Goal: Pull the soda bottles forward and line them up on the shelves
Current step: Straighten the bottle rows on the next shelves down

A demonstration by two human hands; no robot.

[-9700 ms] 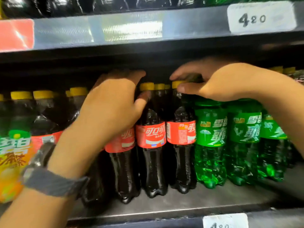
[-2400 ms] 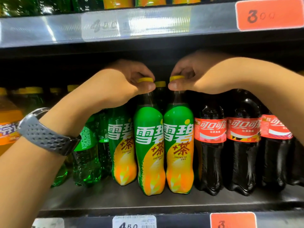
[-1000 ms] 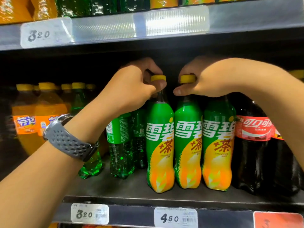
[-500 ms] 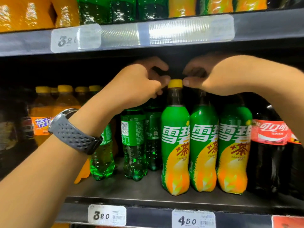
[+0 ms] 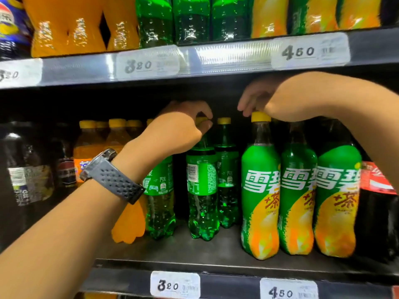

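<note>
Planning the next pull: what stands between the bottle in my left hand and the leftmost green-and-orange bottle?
One clear green soda bottle, yellow cap, set slightly back; head view.

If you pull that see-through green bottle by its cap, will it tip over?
It might wobble: the green bottle is tall and narrow, and the left hand pinches only its cap. It looks full, so probably heavy enough to slide upright along the shelf.

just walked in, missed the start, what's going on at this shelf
A person is lining up soda bottles on a store shelf. The left hand pinches the cap of a green bottle that stands back from the edge. The right hand grips the cap of the leftmost tea bottle. It and two more beside it stand in a row near the front.
</note>
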